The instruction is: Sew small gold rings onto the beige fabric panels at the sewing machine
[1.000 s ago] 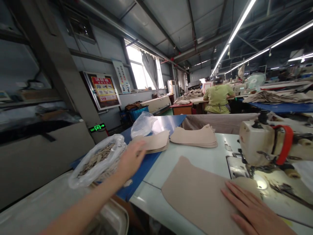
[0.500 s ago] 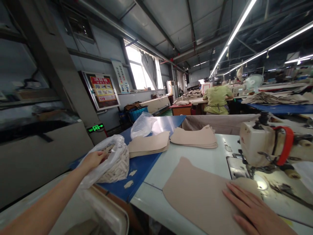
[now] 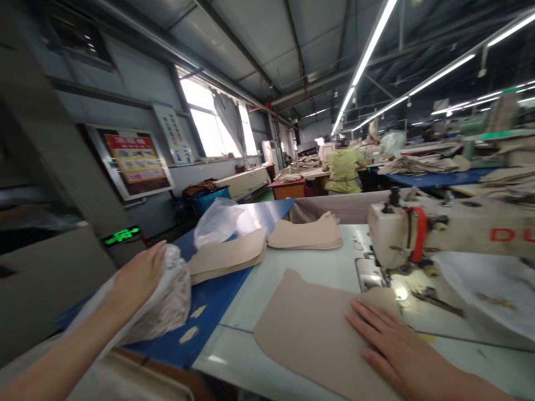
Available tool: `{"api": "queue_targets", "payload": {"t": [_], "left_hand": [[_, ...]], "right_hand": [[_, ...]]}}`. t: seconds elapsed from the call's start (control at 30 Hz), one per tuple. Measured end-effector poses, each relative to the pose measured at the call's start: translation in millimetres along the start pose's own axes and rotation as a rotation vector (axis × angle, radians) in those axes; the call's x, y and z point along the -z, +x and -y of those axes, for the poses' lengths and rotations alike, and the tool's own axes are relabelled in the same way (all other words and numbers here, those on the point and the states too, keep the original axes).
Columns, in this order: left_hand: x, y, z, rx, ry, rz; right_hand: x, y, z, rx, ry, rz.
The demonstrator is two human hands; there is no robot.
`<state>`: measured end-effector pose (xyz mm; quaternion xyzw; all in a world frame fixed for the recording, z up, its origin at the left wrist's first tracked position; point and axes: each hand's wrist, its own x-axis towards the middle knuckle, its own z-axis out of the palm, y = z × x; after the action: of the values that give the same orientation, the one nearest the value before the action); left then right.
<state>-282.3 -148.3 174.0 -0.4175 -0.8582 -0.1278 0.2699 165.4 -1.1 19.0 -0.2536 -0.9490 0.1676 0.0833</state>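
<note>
My right hand lies flat with its fingers out on a beige fabric panel, which rests on the pale sewing table. Beyond my right fingertips stands a sewing machine head, its small lamp shining on the table and the panel's far end. My left hand is at the mouth of a clear plastic bag full of small pale pieces. Blur and the bag's rim hide how its fingers are set. Two stacks of cut beige pieces, a left stack and a right stack, lie behind the panel.
Small scraps lie on the blue table surface. A crumpled clear bag sits behind the left stack. Right of the needle area is a white dish with small bits inside. A co-worker sits farther back.
My view has swung right, so the scene sits further left. My left hand has lifted from inside the bag to its rim. The right hand stays flat on the panel.
</note>
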Motion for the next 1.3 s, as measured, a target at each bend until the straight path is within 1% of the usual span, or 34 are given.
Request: {"api": "queue_targets", "payload": {"t": [0.03,0.07,0.13,0.2,0.3,0.37,0.4,0.47,0.53,0.6,0.63,0.67,0.7,0.73,0.77,0.83,0.87,0.93,1.07,1.13,1.2,1.3], "left_hand": [[-6.7,-1,-18,-0.05,-0.055,0.034],[-15.6,-4,-39,-0.098,-0.125,0.092],[-38.3,-16,-87,-0.206,-0.307,0.246],[-63.1,-35,-139,-0.316,-0.505,0.391],[-93.7,-66,-212,-0.474,-0.705,0.51],[-105.5,-81,-250,-0.565,-0.794,0.558],[-108.7,-86,-265,-0.597,-0.834,0.581],[-110.4,-90,-287,-0.625,-0.908,0.617],[-108.3,-91,-301,-0.602,-0.943,0.646],[-105.3,-92,-308,-0.545,-0.95,0.662],[-104.1,-93,-311,-0.511,-0.948,0.664],[-103.4,-94,-312,-0.48,-0.943,0.664],[-103.2,-95,-314,-0.458,-0.941,0.666],[-103.5,-96,-315,-0.445,-0.939,0.67],[-104.4,-97,-315,-0.442,-0.934,0.68],[-106.7,-96,-317,-0.456,-0.921,0.711],[-107.8,-95,-318,-0.466,-0.919,0.717],[-109.4,-92,-321,-0.483,-0.925,0.702],[-112.2,-88,-331,-0.517,-0.971,0.614],[-114.1,-89,-336,-0.518,-0.978,0.602],[-115.5,-90,-339,-0.497,-0.974,0.611],[-114.2,-92,-339,-0.503,-0.991,0.618]], "right_hand": [[5,0,4,0.01,0.023,0.023],[9,0,8,0.027,0.042,0.032],[15,4,13,0.066,0.062,0.022],[15,9,13,0.085,0.074,0.011],[11,12,11,0.064,0.061,-0.06],[10,7,10,0.054,-0.014,-0.145],[11,1,10,0.073,-0.068,-0.187],[18,-14,8,0.144,-0.175,-0.264],[34,-34,2,0.175,-0.227,-0.356],[55,-53,-13,0.099,-0.217,-0.459],[66,-61,-24,0.01,-0.205,-0.494],[77,-67,-38,-0.089,-0.2,-0.497],[86,-72,-54,-0.225,-0.212,-0.492],[92,-75,-70,-0.384,-0.23,-0.457],[97,-78,-87,-0.467,-0.247,-0.44],[99,-79,-114,-0.568,-0.267,-0.395],[98,-78,-124,-0.589,-0.273,-0.362],[93,-75,-135,-0.602,-0.284,-0.294],[86,-66,-138,-0.606,-0.292,-0.171],[86,-61,-138,-0.62,-0.279,-0.125],[86,-58,-140,-0.633,-0.254,-0.108],[89,-56,-143,-0.636,-0.183,-0.125]]}}
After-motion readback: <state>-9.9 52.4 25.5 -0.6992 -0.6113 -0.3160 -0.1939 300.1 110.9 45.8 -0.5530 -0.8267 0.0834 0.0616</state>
